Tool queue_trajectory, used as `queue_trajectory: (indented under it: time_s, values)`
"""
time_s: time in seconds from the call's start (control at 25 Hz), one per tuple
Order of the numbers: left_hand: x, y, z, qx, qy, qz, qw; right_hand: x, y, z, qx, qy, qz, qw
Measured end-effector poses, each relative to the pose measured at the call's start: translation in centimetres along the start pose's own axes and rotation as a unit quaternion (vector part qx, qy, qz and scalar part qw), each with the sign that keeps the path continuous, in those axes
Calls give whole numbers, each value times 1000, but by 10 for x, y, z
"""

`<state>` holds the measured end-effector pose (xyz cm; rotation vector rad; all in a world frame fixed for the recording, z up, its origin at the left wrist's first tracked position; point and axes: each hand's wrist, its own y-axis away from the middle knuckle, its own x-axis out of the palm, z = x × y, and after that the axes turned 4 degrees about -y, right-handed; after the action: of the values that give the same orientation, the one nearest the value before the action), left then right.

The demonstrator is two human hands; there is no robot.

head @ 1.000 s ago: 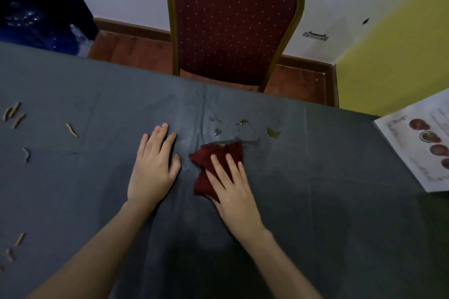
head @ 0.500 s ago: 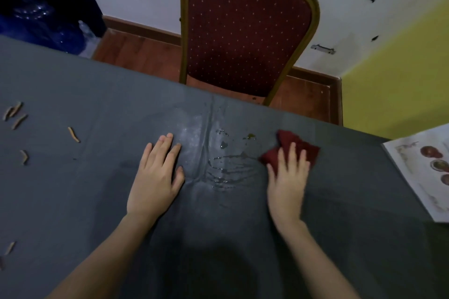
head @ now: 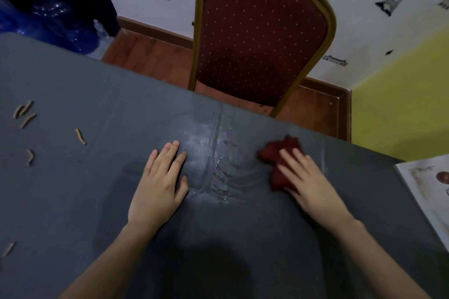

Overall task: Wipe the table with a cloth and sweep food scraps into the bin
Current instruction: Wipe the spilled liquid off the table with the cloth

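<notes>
A dark red cloth (head: 279, 153) lies bunched on the grey table (head: 85, 189), right of centre. My right hand (head: 308, 182) presses flat on the cloth with fingers spread. My left hand (head: 158, 184) rests flat on the bare table, left of a wet smeared patch (head: 223, 165) between the hands. Several pale food scraps (head: 25, 114) lie at the far left, one (head: 80, 136) a little nearer the middle and another (head: 9, 249) near the front left edge. No bin is in view.
A dark red padded chair (head: 262, 31) with a gold frame stands beyond the far table edge. A printed menu sheet (head: 427, 189) lies at the table's right edge. Blue plastic bottles (head: 48, 22) sit on the floor at the back left.
My right hand slid the cloth from the middle of the table to the right, across the wet spots, leaving smeared streaks. My left hand stayed flat in place.
</notes>
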<state>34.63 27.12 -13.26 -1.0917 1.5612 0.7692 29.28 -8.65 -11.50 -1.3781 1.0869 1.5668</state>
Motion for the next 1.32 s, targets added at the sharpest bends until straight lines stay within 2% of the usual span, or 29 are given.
queue_trajectory:
  time_s: [0.12, 0.2, 0.24, 0.36, 0.52, 0.6, 0.68, 0.76, 0.88, 0.96, 1.0, 1.04, 1.12, 1.16, 1.2, 1.24, 1.28, 1.32]
  values:
    - [0, 0, -1, 3, 3, -5, 1000, 5, -28, 18, 203, -49, -75, 975]
    - [0, 0, -1, 5, 5, -8, 1000, 6, -65, 70, 237, -69, -105, 963]
    - [-1, 0, -1, 6, 6, -9, 1000, 7, -80, 98, 206, -80, -102, 970]
    - [-1, -1, 0, 15, -2, -4, 1000, 10, -88, 146, 25, -76, -57, 995]
    - [1, 0, 3, 17, 3, -15, 1000, 2, -49, 92, -127, 8, 9, 992]
    - [2, 0, 4, 11, 7, -24, 1000, -2, -32, 50, -146, 58, 18, 987]
    - [1, 0, 3, 11, 10, -26, 1000, -7, -33, 25, -71, 57, 10, 996]
    - [0, 0, 3, 14, 15, -24, 1000, -4, -54, 30, 52, -3, -19, 998]
    - [-2, 0, 4, -17, 49, -29, 998, 2, -114, 84, 250, -132, -109, 953]
    - [-3, -1, 5, -61, 76, -39, 994, 1, -151, 113, 305, -171, -130, 928]
    - [-3, -2, 5, -76, 82, -42, 993, 0, -160, 122, 276, -166, -123, 939]
    - [-2, -2, 6, -84, 88, -43, 992, 0, -161, 126, 209, -148, -103, 961]
    - [-1, -4, 6, -91, 101, -43, 990, 0, -140, 115, 16, -93, -50, 994]
    - [-1, -4, 6, -94, 105, -43, 989, -1, -124, 99, -77, -61, -23, 995]
    - [-1, -4, 6, -95, 106, -45, 989, -2, -105, 76, -136, -36, -6, 990]
    - [-1, -4, 6, -93, 104, -49, 989, 0, -84, 54, -142, -26, -5, 990]
    - [-1, -3, 7, -90, 102, -51, 989, 1, -64, 34, -91, -40, -18, 995]
    - [0, -2, 7, -88, 100, -52, 990, 3, -48, 22, 1, -75, -38, 996]
